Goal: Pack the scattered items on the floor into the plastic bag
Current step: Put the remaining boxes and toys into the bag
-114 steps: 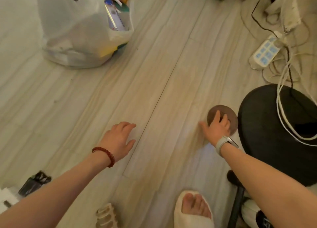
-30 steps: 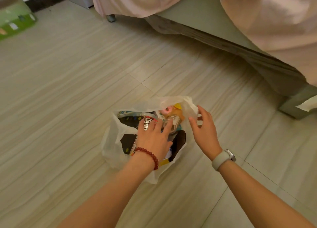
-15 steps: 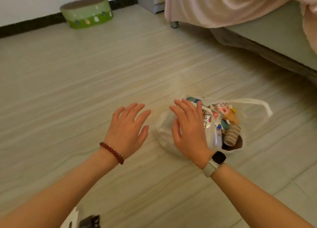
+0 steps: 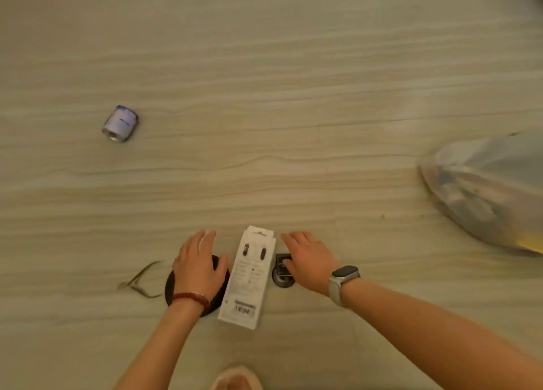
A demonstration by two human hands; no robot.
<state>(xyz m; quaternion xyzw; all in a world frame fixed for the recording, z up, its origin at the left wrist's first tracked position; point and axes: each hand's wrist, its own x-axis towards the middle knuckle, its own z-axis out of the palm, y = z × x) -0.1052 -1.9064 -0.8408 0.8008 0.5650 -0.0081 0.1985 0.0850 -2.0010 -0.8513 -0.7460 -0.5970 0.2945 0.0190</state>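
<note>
A white flat box point(image 4: 249, 278) with a barcode lies on the floor between my hands. My left hand point(image 4: 198, 265) hovers with fingers spread over a black round disc point(image 4: 219, 295), partly hiding it. My right hand point(image 4: 308, 262) reaches over a small black item point(image 4: 280, 273), fingers apart; whether it touches is unclear. A small purple-white can point(image 4: 120, 124) lies on its side far left. The plastic bag point(image 4: 487, 190), blurred, sits at the right edge.
A thin brownish strand, perhaps a hair tie or cord point(image 4: 139, 281), lies left of the black disc. A slipper toe point(image 4: 236, 379) shows at the bottom edge. Pale wood-grain floor point(image 4: 264, 96) stretches across the view.
The view swung away from the bag, which now sits at the right edge. Both hands moved from the bag down to the white box, disc and small black item.
</note>
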